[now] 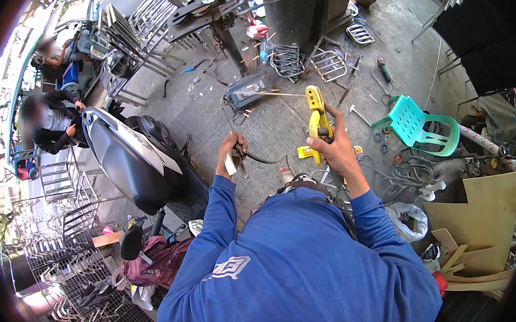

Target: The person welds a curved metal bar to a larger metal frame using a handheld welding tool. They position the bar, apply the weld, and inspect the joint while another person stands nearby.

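Observation:
My right hand (340,148) is closed round a yellow clamp-like tool (314,99) with holes in its head; a yellow tag (307,153) shows beside its lower end. A thin pale rod (274,94) runs left from the tool's head; I cannot tell whether the tool grips it. Further left and lower, my left hand (230,150) is closed on a dark cable (265,160), which curves off to the right. A flat white piece (230,163) shows at the same hand, its kind unclear. Beyond both hands, a dark box-shaped machine (247,94) sits on the concrete floor.
A parked scooter (131,159) stands at left, with a person (57,119) beside it. At right are a green plastic chair (419,128), coiled cables (413,176) and plywood sheets (479,219). Metal frames (330,66), an angle grinder (384,69) and a hammer (360,115) lie ahead.

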The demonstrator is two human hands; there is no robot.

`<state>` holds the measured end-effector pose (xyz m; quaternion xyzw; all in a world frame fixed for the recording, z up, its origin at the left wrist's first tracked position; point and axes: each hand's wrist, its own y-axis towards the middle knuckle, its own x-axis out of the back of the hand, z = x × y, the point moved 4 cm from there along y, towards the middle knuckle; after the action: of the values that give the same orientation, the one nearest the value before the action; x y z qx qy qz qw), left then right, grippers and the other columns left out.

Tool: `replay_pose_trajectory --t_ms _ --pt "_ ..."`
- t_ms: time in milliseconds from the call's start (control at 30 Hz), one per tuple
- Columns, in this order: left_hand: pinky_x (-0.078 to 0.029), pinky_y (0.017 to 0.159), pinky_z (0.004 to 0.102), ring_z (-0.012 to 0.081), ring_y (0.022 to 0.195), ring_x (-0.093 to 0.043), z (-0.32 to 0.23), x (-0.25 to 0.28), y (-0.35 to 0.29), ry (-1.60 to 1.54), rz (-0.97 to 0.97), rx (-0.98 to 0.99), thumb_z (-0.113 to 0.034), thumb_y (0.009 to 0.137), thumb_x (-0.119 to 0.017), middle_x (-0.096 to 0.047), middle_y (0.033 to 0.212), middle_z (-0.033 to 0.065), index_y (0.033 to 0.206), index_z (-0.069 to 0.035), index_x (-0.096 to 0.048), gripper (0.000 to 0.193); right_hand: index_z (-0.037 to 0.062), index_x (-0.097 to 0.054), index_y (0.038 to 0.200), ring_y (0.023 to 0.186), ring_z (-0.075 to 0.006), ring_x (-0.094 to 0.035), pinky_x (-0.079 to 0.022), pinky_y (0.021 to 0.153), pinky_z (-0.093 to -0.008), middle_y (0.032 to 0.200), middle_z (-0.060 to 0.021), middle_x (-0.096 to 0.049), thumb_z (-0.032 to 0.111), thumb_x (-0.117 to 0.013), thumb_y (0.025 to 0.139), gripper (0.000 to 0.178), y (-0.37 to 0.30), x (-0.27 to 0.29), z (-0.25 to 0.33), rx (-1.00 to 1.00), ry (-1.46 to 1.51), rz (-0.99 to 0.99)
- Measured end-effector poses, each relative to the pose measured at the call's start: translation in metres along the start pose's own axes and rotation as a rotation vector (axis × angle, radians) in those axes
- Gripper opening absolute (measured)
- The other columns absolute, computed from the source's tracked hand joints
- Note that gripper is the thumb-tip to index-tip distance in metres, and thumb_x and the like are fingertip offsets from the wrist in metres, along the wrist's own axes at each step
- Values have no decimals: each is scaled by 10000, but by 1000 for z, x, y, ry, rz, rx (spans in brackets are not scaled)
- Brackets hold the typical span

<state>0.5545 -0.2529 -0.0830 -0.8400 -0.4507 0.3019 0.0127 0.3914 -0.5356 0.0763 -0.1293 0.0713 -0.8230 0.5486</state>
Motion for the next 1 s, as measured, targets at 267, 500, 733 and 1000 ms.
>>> replay_pose_trajectory --t_ms 267,500,733,1000 --pt "-428 588 283 136 684 -554 2 -1 0 16 0 12 -523 1079 -538 -543 750 36 875 -101 -555 469 114 -325 1565 1093 -285 -694 -540 982 -427 1176 -190 -682 418 -892 762 1029 0 1 2 26 -75 54" --pt "-433 600 292 144 700 -560 8 9 -3 -22 -190 21 -494 1092 -532 -541 768 35 874 -97 -559 454 135 -336 1564 1088 -294 -702 -536 991 -421 1182 -179 -685 404 -865 751 1006 3 2 -2 36 21 31" --pt "-430 620 289 139 696 -556 1 0 4 3 -28 4 -507 1077 -553 -527 761 21 845 -100 -548 469 149 -325 1572 943 -216 -669 -534 856 -361 1035 -118 -671 401 -886 750 1027 4 3 -1 52 -61 37" --pt "-408 596 297 147 672 -539 0 1 0 46 0 16 -520 1097 -488 -535 741 45 884 -109 -526 465 101 -348 1551 1056 -263 -691 -538 965 -389 1146 -163 -691 373 -900 753 1007 4 5 1 16 -18 26"
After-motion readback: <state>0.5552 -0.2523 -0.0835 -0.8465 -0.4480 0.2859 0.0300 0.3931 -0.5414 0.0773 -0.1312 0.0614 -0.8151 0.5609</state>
